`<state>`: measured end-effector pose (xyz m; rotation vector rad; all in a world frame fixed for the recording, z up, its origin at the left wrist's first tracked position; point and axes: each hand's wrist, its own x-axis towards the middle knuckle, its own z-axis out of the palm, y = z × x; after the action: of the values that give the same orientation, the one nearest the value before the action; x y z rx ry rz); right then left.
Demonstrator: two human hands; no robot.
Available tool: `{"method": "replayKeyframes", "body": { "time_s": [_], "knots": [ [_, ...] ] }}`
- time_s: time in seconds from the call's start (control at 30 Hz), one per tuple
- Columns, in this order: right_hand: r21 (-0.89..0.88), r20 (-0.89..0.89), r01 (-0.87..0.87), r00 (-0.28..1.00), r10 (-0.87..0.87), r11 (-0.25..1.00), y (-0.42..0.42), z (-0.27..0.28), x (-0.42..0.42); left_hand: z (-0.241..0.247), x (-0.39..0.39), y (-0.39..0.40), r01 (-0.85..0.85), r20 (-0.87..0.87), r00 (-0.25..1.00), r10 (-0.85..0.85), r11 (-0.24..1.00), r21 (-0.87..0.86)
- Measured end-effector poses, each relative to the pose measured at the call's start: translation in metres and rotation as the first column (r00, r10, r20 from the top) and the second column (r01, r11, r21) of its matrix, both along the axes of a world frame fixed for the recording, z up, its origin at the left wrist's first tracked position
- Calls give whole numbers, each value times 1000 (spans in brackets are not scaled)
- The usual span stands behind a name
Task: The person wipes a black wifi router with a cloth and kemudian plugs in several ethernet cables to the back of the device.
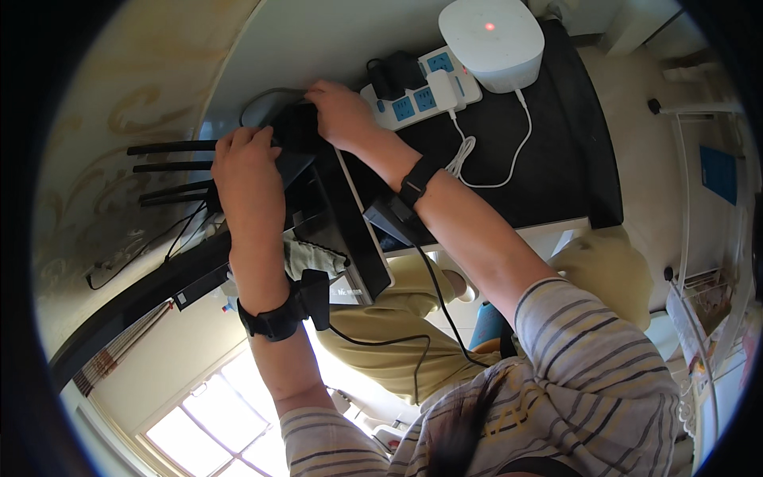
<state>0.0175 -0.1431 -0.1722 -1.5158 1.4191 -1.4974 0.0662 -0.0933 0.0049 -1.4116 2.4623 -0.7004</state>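
Note:
My left hand (249,170) is curled over a black device with several long antennas (173,167), apparently a Wi-Fi router. The hand hides much of its body, and its fingertips meet a dark surface. Beside it, my right hand (343,113) pinches at a grey cable (268,92) that loops along the wall. What lies under the right fingers is partly hidden by shadow and by the hand. Just right of that hand is a white power strip (387,119) with blue sockets. A black adapter (393,74) and a white charger (442,90) are plugged into it.
A white rounded device (492,45) with a red light stands on the black tabletop (554,149). Its white cord (506,179) trails across the surface. A grey-green cloth (310,256) hangs below my left hand. Wires from both wristbands (417,179) run toward my body.

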Motion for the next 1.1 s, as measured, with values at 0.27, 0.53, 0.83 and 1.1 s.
{"method": "replayKeyframes", "body": {
  "time_s": [0.27, 0.53, 0.83, 1.1],
  "knots": [
    [-33, 121, 69, 990, -65, 997, -7, 16, -25, -20, -22, 14, -64, 2, 998, 64, 996, -69],
    [-47, 26, -140, 990, 141, 989, -11, 0, -2, -34, -47, 73, 45, -344, 939, -1, 992, 120],
    [19, 133, -50, 990, 47, 999, -15, 8, -19, -49, 24, 136, -183, -478, 849, 224, 974, 131],
    [-217, 208, 14, 977, 33, 976, 10, 43, -23, -60, 54, 147, -308, -511, 805, 301, 949, 74]
  ]
}}
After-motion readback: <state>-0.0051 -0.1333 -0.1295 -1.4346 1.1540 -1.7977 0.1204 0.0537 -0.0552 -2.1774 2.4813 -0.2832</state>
